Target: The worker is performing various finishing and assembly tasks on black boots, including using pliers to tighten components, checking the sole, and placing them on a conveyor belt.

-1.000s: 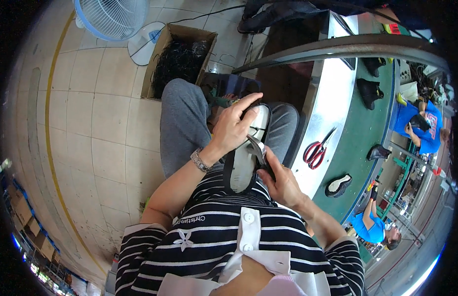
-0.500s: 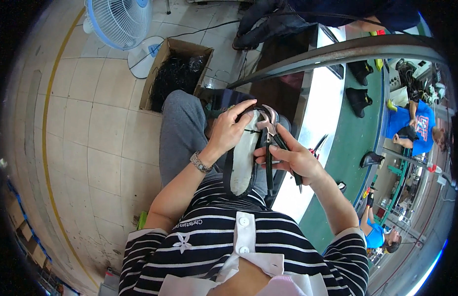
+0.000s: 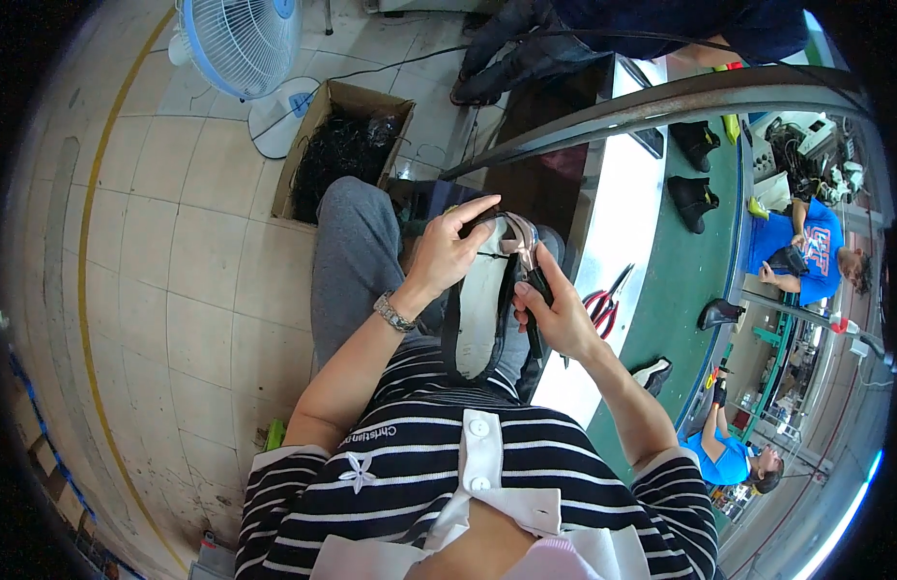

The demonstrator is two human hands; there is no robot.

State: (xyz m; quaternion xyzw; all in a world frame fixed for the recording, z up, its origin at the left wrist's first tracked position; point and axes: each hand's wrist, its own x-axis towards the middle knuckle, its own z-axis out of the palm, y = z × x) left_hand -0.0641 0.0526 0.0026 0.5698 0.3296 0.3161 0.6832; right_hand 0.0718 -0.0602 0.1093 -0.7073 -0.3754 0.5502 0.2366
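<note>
A black shoe (image 3: pixel 478 314) lies bottom side up over my lap, its pale underside showing and its far end pointing away from me. My left hand (image 3: pixel 447 253) wraps round the far left part of it, fingers over the black edge. From the right, my right hand (image 3: pixel 562 311) is closed on the dark handles of a pair of pincers (image 3: pixel 518 239). The pincers' curved metal jaws sit against the shoe's far right edge; whether they bite on material is too small to tell. The handles are close together, partly hidden by my fingers.
Red-handled pliers (image 3: pixel 603 307) lie on the white bench (image 3: pixel 622 203) at my right. Beyond it, a green belt (image 3: pixel 676 290) carries several black shoes (image 3: pixel 694 201). A metal bar (image 3: pixel 603 121) crosses ahead. A carton (image 3: pixel 402 121) of black scraps and a fan (image 3: pixel 241 43) stand far left. Co-workers sit right.
The pincers' handles have come together from a spread position, and my right hand has closed round them and shifted slightly left. My left hand keeps its hold on the shoe.
</note>
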